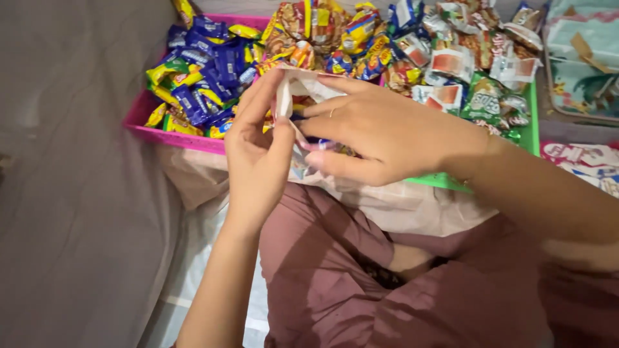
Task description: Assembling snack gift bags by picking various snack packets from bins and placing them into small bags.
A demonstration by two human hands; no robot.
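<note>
both hands, left hand and right hand, pinched a thin whitish clear packet, seemingly holding colourful sweets, between them.

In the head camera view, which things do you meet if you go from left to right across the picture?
Grey cloth → pink tray of blue and yellow packets → left hand → right hand, both on a clear bag → green packets → green tray → patterned cloth.

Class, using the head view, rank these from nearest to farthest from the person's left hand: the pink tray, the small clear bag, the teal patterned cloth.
1. Small clear bag: pinched in the left hand, centre.
2. Pink tray: just beyond, upper left.
3. Teal patterned cloth: far upper right corner.
</note>
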